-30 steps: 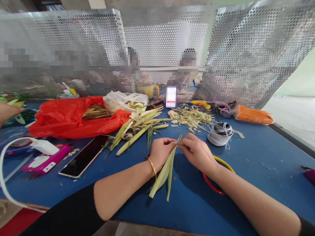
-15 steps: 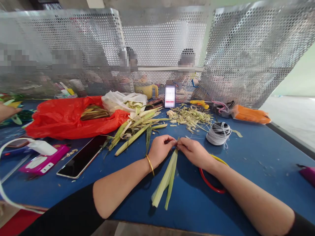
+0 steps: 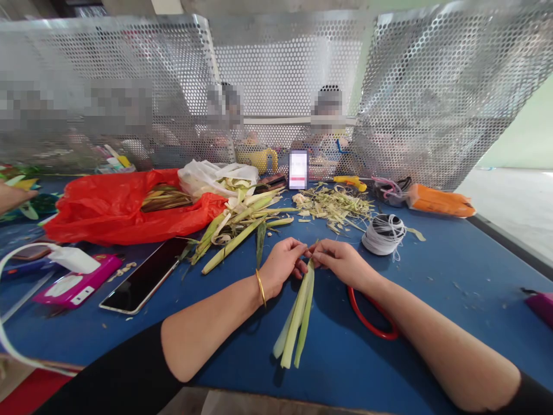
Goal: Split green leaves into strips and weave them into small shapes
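Head view: over the table (image 3: pixel 242 369), green strips (image 3: pixel 294 325) are pinched at the top by left hand (image 3: pixel 280 268) and right hand (image 3: pixel 343 265), their loose ends just swung rightward, leaving them straighter.

The near ends of the leaf strips (image 3: pixel 296 323) have moved rightward, and now three ends are showing. The left hand (image 3: pixel 285 265) has curled its fingers beside them. The yellow curve by the red ring (image 3: pixel 367 327) is no more visible.
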Action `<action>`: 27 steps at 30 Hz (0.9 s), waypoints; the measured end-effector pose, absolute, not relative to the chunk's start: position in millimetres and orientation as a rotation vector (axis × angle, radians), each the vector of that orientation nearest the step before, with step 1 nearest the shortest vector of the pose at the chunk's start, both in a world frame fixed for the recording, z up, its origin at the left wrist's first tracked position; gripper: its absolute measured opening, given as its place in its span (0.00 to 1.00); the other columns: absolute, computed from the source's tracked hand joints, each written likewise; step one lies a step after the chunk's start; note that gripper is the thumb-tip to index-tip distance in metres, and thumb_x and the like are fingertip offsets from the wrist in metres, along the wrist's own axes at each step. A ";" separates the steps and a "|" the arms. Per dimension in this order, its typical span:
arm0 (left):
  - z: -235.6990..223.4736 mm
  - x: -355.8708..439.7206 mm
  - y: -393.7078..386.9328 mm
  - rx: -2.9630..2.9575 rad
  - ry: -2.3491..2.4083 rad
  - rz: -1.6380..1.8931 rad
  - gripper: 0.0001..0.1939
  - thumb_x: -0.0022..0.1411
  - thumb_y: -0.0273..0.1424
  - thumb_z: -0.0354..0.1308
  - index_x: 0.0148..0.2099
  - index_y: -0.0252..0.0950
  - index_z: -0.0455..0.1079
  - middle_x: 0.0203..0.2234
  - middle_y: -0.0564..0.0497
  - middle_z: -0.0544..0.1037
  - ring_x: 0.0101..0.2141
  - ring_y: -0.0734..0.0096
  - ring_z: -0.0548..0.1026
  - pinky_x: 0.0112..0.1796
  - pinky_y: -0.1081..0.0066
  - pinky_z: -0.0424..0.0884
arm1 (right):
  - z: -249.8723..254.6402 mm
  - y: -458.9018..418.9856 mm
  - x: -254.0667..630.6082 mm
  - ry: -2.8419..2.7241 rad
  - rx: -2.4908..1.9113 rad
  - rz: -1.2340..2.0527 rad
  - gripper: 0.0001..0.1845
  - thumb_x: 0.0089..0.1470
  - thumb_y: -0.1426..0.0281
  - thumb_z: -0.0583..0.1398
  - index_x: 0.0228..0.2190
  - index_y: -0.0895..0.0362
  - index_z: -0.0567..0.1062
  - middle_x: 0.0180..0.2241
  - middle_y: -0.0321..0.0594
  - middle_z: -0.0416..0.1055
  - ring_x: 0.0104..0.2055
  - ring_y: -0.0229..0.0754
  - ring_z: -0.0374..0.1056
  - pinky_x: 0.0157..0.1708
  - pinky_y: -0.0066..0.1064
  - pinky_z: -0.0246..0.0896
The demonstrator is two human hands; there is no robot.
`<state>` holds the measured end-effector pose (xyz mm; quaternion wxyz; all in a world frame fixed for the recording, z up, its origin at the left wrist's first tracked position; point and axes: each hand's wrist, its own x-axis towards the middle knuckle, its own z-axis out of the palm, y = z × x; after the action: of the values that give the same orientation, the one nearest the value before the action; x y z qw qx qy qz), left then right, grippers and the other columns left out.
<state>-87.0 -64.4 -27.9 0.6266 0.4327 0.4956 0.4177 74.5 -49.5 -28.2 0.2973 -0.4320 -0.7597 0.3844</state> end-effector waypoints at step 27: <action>-27.5 -98.8 -59.9 1.166 1.018 0.626 0.13 0.45 0.37 0.68 0.26 0.32 0.74 0.19 0.51 0.74 0.19 0.79 0.69 0.20 0.80 0.65 | -28.4 -51.7 73.6 -2.000 -1.189 0.845 0.08 0.51 0.65 0.61 0.25 0.55 0.71 0.22 0.33 0.69 0.23 0.35 0.63 0.23 0.25 0.56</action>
<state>-98.8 -59.9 -27.5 0.6714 0.5175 0.4520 0.2778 73.6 -51.7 -28.4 0.3270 -0.4541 -0.7635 0.3225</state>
